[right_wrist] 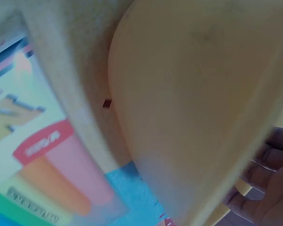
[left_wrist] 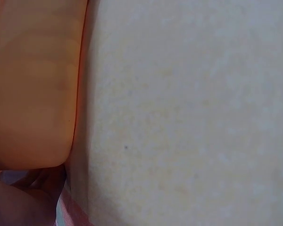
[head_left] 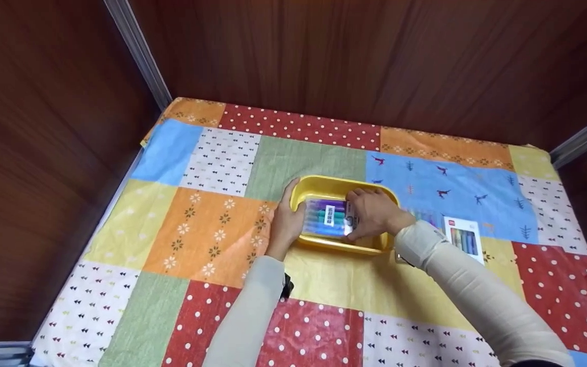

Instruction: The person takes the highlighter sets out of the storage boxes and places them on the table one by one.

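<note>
In the head view a yellow plastic basket [head_left: 344, 248] stands mid-table. My left hand [head_left: 287, 224] grips its left end, thumb over the rim and fingers along the outside. The basket's wall [left_wrist: 37, 84] fills the left of the left wrist view. Inside lies a clear pack of colored markers [head_left: 319, 216], purple, green and blue, with a white label. My right hand [head_left: 375, 214] reaches over the basket's right end and holds the pack's right end between thumb and fingers, hiding that part. Fingers of the right hand [right_wrist: 269, 188] show beyond the rim in the right wrist view.
Right of the basket lies a white box of colored pens [head_left: 461, 237]. A clear marker pack [head_left: 423, 216] is beside it, partly hidden by my right arm. Patchwork cloth [head_left: 212, 239] covers the table; dark wooden panels [head_left: 324, 66] enclose the back and sides.
</note>
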`<state>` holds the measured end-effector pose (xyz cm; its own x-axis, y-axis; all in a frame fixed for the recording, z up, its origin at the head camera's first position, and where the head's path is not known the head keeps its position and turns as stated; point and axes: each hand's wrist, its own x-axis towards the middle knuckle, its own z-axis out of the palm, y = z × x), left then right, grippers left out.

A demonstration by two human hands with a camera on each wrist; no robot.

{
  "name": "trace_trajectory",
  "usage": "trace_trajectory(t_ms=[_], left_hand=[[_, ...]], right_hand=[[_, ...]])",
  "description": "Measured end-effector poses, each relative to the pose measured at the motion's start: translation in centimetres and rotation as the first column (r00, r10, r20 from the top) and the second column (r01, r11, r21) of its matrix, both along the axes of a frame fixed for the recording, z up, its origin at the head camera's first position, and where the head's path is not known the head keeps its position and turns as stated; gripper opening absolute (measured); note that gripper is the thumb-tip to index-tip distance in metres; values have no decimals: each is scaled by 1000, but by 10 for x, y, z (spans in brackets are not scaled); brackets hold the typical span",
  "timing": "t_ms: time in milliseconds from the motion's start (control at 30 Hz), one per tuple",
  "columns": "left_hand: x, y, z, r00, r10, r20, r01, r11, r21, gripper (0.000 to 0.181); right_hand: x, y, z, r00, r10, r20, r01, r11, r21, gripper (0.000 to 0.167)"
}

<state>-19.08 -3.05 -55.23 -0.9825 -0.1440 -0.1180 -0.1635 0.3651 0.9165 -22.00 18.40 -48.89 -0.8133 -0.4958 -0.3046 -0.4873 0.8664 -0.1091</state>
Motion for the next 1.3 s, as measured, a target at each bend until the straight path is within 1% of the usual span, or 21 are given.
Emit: trace_trajectory(t_ms=[67, 200, 300, 467, 600, 767, 867, 1067, 1200, 1300], left_hand=[[0, 0, 1, 1000, 3, -2, -3, 1000, 5, 63], [0, 0, 1, 1000, 2, -16, -2, 1000, 12, 62], [1, 0, 0, 999, -3, -37, 4, 1000, 9, 59], [1, -1, 1, 999, -1, -50, 2, 1000, 18, 57], [-1, -1, 1, 998, 8, -63, -7, 1000, 13, 58], [-1, 0, 0, 998, 0, -65, 1, 1000, 16, 59], [0, 1, -1, 998, -10, -65, 11, 1000, 12, 59], [0, 1, -1, 998, 4, -64, -4, 1000, -6, 59], [0, 0, -2, 999, 9, -48, -9, 1000, 0, 59], [0, 0, -2, 999, 9, -36, -8, 1000, 8, 59]], right_hand=[[1, 4, 2, 1000, -5, -24, 5, 1000, -12, 97], [4, 10, 5, 999, -21, -48, 20, 999, -29, 101], [9, 14, 6, 998, -37, -51, 34, 998, -46, 104], [12, 18, 11, 997, -46, -65, 42, 997, -65, 106], [14, 22, 14, 994, -41, -103, 33, 996, -83, 106], [19, 29, 18, 989, -50, -140, 35, 994, -104, 103], [23, 35, 22, 986, -74, -151, 57, 992, -112, 105], [30, 44, 29, 976, -125, -177, 101, 986, -135, 105], [34, 49, 29, 973, -152, -172, 128, 981, -146, 103], [36, 53, 27, 971, -170, -169, 139, 974, -178, 101]])
